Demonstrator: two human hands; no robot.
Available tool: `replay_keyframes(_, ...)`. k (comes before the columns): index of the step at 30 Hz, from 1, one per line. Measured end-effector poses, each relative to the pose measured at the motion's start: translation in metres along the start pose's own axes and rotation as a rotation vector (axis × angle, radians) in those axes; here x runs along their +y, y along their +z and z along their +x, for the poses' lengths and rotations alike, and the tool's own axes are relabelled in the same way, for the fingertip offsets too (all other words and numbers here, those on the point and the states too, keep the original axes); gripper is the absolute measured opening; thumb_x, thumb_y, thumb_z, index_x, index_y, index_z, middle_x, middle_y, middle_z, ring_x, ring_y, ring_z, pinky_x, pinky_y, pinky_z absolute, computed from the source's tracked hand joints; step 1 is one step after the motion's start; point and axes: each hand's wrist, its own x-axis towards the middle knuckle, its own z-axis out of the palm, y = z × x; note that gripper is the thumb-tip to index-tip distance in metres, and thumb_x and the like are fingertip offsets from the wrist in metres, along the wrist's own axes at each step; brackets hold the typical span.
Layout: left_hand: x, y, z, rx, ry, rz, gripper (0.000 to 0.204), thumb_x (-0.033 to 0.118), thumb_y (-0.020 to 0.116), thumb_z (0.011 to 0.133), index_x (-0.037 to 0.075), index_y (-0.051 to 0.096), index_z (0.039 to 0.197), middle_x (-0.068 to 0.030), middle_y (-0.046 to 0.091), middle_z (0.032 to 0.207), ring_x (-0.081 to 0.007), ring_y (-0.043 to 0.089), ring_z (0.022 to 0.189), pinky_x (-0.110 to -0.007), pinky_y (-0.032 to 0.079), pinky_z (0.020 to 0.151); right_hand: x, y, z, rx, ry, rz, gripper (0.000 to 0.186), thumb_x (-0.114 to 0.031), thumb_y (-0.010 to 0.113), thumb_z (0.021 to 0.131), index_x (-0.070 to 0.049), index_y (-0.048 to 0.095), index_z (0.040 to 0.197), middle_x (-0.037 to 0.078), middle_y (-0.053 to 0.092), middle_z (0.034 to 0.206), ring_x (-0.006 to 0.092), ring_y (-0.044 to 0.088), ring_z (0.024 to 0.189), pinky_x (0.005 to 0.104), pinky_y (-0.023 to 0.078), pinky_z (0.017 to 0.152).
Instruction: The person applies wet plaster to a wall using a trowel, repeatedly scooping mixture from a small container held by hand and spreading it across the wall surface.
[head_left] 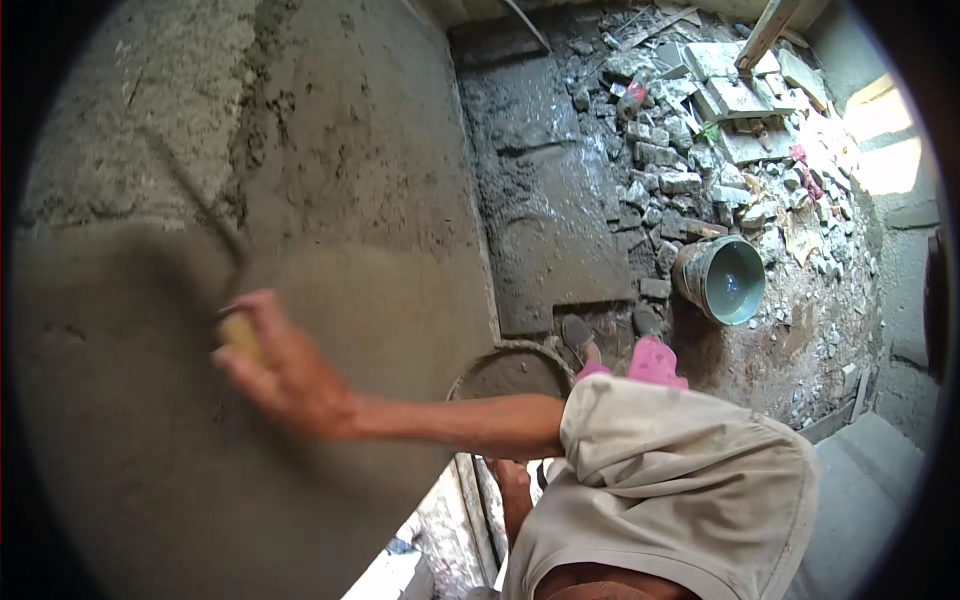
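Coarse and crusted upper left, smooth and damp lower down, the wall (390,300) fills the frame's left. Before it, the right hand (295,375) clenches the yellow handle (240,338) of a blurred, thin-edged trowel (236,272). Mid-frame, below a round tub (510,347), the left hand (512,476) is half hidden, its grip unreadable. Jagged rubble (680,183) and a round bucket (694,273) occupy the right.

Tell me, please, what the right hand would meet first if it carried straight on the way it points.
The right hand would probably meet the grey plastered wall first; nothing shows between them, though the gap, if any, is unclear.
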Motion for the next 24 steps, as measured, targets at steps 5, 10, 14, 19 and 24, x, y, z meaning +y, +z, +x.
replay_keyframes(5,-0.043,-0.064,0.071,-0.078,-0.189,-0.195,0.069,-0.001,0.058,0.065,0.019,0.046,0.129,-0.0093,0.057,0.118,-0.0301,0.062,0.099,-0.049,0.059,0.074,-0.06,-0.083,-0.047,-0.385,0.059,-0.156,0.045,-0.034,0.056,0.097,-0.005,0.042,0.128,0.017,0.058,0.097,0.0278,0.063,0.082,0.0379,0.05,0.067)
replay_keyframes(10,-0.031,-0.004,0.022,-0.155,-0.057,-0.108,0.051,0.0,0.059,0.068,0.012,0.052,0.117,-0.0091,0.06,0.105,-0.027,0.064,0.09,-0.045,0.058,0.075,-0.05,-0.307,-0.135,-0.923,0.48,-1.291,0.038,-0.039,0.051,0.095,-0.007,0.051,0.117,0.019,0.066,0.104,0.039,0.067,0.089,0.0473,0.055,0.072)
replay_keyframes(14,-0.018,0.043,-0.013,-0.179,0.066,-0.008,0.061,-0.002,0.06,0.066,0.015,0.049,0.124,-0.007,0.057,0.111,-0.0261,0.06,0.095,-0.044,0.055,0.074,-0.038,-0.371,-0.182,-0.877,0.822,-1.448,0.036,-0.035,0.052,0.094,-0.006,0.056,0.114,0.022,0.068,0.096,0.0389,0.067,0.091,0.0478,0.055,0.073)
replay_keyframes(19,-0.004,0.101,-0.032,-0.239,0.083,0.14,0.068,-0.002,0.059,0.066,0.019,0.047,0.129,-0.005,0.055,0.117,-0.0248,0.058,0.099,-0.043,0.054,0.072,0.012,-0.406,-0.183,-0.82,0.84,-1.378,0.037,-0.036,0.052,0.094,-0.002,0.06,0.108,0.018,0.069,0.085,0.0329,0.069,0.081,0.0444,0.055,0.069)
replay_keyframes(24,-0.01,0.139,-0.024,-0.333,0.101,0.027,0.043,-0.001,0.061,0.069,0.017,0.057,0.107,-0.0036,0.059,0.091,-0.0215,0.06,0.074,-0.04,0.055,0.06,-0.059,-0.432,-0.149,-0.47,1.157,-0.62,0.036,-0.039,0.052,0.097,-0.004,0.059,0.101,0.004,0.057,0.072,0.0139,0.055,0.06,0.0308,0.047,0.055)
